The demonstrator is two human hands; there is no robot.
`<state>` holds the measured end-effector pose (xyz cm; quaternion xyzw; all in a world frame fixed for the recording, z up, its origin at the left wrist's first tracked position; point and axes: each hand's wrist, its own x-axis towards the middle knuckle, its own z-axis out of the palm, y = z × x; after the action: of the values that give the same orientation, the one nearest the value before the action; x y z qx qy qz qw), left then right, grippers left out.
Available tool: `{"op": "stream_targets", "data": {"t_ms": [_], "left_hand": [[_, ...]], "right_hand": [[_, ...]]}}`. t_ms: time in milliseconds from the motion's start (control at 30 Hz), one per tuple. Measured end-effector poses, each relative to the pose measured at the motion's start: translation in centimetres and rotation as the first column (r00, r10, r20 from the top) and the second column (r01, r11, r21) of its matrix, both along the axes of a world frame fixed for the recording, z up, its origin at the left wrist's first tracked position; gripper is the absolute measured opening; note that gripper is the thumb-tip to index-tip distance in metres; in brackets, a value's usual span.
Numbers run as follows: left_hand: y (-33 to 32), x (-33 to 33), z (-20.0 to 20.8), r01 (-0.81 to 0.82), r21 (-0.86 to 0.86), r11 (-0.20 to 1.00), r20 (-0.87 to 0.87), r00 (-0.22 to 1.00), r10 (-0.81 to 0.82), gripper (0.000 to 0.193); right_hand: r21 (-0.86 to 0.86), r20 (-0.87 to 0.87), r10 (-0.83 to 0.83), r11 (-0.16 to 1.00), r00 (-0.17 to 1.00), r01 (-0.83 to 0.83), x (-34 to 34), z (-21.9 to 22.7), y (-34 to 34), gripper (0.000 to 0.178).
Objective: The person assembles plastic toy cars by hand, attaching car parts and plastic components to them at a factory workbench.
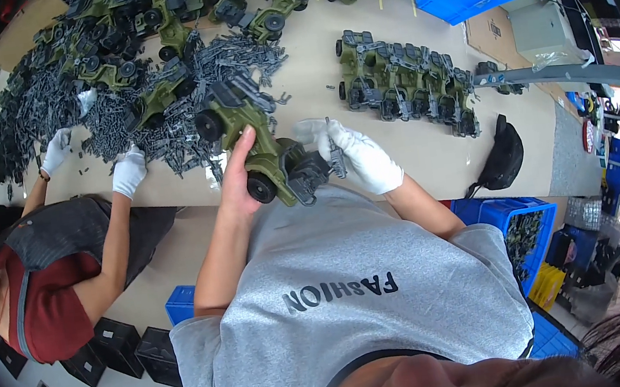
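Gripping toy jeep (264, 143), left hand (235, 184); right hand (365, 158) pinching grey part (338, 163).

We observe an olive-green and dark grey toy vehicle (264, 143), black-wheeled, held slantwise in the left hand (236, 181); just beside it, we note a slender grey part (336, 157) in the right hand (368, 161).
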<state>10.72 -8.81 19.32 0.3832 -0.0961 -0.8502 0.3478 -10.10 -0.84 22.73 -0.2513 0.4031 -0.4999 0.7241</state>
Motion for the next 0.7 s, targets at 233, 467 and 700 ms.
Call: {"op": "stream_targets", "data": {"t_ms": [233,467,700], "left_hand": [[2.3,-1.1,1.0,0.061,0.037,0.997,-0.087,0.995,-0.057,0.025],[3.9,-2.2,1.4,0.085,0.045,0.995,0.058,0.994,-0.088,0.037],[4.1,-2.6,4.0,0.180,-0.105,0.978,0.197,0.968,-0.157,0.042]], "right_hand": [[-0.132,-0.315,0.176,0.965,0.933,-0.226,-2.2,0.2,1.9,0.036],[0.040,-0.141,0.122,0.992,0.982,-0.117,-2.6,1.2,2.5,0.034],[0.017,-0.311,0.017,1.000,0.950,-0.013,0.7,1.1,3.2,0.058]]}}
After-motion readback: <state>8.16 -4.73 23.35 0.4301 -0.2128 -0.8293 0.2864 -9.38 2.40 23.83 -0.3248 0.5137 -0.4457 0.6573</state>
